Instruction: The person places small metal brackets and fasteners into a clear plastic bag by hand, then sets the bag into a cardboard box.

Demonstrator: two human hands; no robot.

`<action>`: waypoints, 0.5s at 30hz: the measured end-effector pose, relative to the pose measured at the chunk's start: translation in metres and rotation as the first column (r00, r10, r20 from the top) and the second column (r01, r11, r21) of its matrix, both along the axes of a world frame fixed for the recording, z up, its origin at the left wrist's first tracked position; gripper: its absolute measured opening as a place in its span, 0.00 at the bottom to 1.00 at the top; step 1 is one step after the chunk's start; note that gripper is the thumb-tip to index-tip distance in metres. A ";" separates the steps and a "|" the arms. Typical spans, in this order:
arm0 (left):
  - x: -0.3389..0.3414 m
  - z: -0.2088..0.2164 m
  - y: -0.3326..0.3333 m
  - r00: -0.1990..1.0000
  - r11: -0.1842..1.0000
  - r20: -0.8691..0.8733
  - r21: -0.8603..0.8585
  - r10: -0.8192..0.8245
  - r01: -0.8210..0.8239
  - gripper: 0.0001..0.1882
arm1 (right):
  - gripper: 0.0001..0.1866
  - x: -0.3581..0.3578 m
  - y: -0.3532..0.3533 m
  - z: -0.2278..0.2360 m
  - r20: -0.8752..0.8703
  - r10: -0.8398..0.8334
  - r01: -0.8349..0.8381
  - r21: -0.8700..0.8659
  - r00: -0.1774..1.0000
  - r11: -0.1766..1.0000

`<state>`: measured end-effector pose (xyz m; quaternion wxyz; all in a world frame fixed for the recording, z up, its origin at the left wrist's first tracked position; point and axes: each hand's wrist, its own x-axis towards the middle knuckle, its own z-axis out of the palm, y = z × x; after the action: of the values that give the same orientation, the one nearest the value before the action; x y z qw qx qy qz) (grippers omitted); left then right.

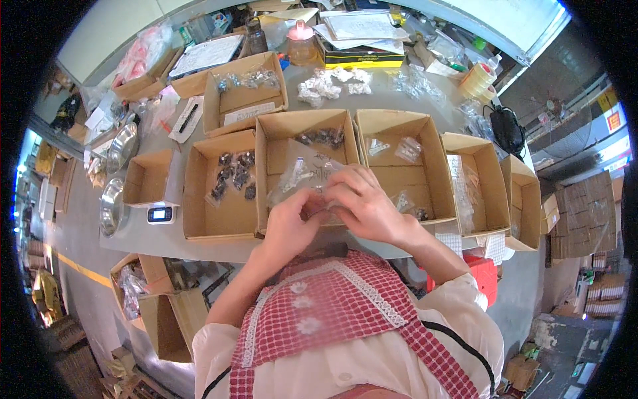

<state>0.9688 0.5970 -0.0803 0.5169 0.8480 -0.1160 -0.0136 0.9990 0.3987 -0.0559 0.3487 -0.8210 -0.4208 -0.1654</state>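
My left hand [293,218] and my right hand [367,201] meet in front of my apron, above the near edge of the middle cardboard box [271,143]. Between them is the edge of a clear plastic bag [296,174], with the fingers of both hands closed on it. The bag spreads out beyond my hands over the box and has small light-coloured pieces showing in it. My fingertips are partly hidden behind the hands. Dark small packets [325,137] lie at the far end of that box.
An open box with dark packets [234,171] stands on the left; another with clear packets [408,150] on the right. Further right are two narrower boxes [525,199]. White packets [325,88], tape rolls [476,81] and a pink-lidded jug [301,41] sit behind. Metal bowls [111,206] line the left edge.
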 end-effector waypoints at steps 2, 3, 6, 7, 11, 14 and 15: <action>0.000 -0.005 0.000 1.000 0.996 -0.018 -0.092 0.010 -0.012 0.12 | 0.15 0.001 -0.001 -0.003 -0.050 0.006 -0.006 0.007 0.999 1.000; 0.000 -0.008 0.000 1.000 0.990 -0.027 -0.138 0.013 -0.017 0.12 | 0.15 0.002 -0.002 -0.008 -0.104 0.007 -0.005 0.016 0.995 1.000; 0.000 -0.011 0.004 0.995 0.992 -0.100 -0.127 -0.005 -0.007 0.07 | 0.15 0.001 -0.004 -0.010 -0.181 0.021 -0.018 0.018 0.983 1.000; 0.000 -0.010 0.004 0.997 0.995 -0.083 -0.100 0.004 -0.013 0.06 | 0.16 0.001 -0.004 -0.010 -0.193 0.027 -0.025 0.014 0.981 1.000; -0.001 -0.005 0.003 0.999 0.999 0.000 0.024 0.033 -0.033 0.06 | 0.14 0.001 -0.003 -0.008 -0.173 0.060 -0.054 0.040 0.983 0.998; -0.002 -0.001 0.004 0.999 0.998 0.003 0.055 0.037 -0.038 0.07 | 0.13 0.005 -0.003 -0.008 -0.169 0.111 -0.102 0.061 0.979 0.993; -0.002 0.000 0.004 0.999 0.998 -0.007 0.052 0.038 -0.038 0.08 | 0.13 0.006 -0.003 -0.008 -0.187 0.127 -0.117 0.065 0.974 0.991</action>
<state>0.9669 0.6012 -0.0807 0.4955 0.8631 -0.0973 -0.0101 1.0048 0.3952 -0.0637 0.4186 -0.7961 -0.4305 -0.0756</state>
